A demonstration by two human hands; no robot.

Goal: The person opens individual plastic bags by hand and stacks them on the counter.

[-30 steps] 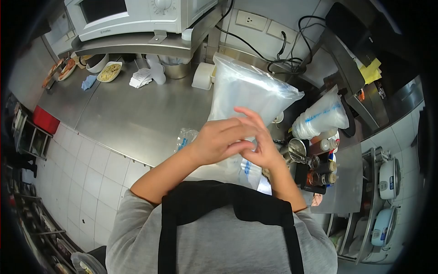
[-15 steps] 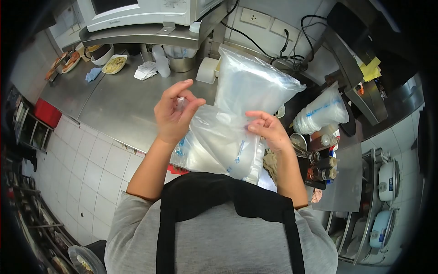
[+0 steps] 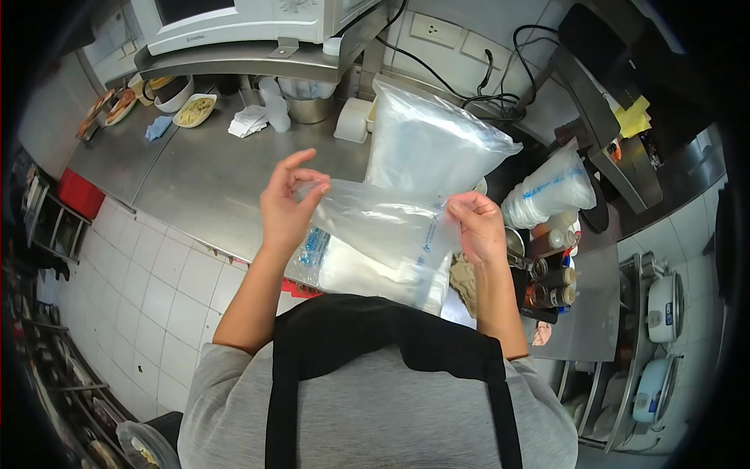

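Note:
Stretched between my hands is a clear plastic bag (image 3: 383,219) with blue print near its right side. My left hand (image 3: 291,199) pinches its upper left corner between thumb and finger, the other fingers raised. At the upper right corner, my right hand (image 3: 478,223) has thumb and fingers closed on the bag. Under it, close to my apron, lies a white plastic-wrapped pack (image 3: 351,273), with a crumpled clear bag with blue print (image 3: 312,254) at its left. Just beyond my hands a large, full-looking clear plastic bag (image 3: 430,144) leans towards the wall.
Sauce bottles (image 3: 558,277) and a bagged stack of cups (image 3: 551,191) are on the right. Along the back of the steel counter (image 3: 203,180) are a food dish (image 3: 195,111), papers (image 3: 248,122) and a metal pot (image 3: 312,105), below a shelf with a microwave (image 3: 242,23).
The hands were together a second ago and have since spread apart. Since half a second ago, the bag between them has been pulled flatter, and my right hand has moved slightly right.

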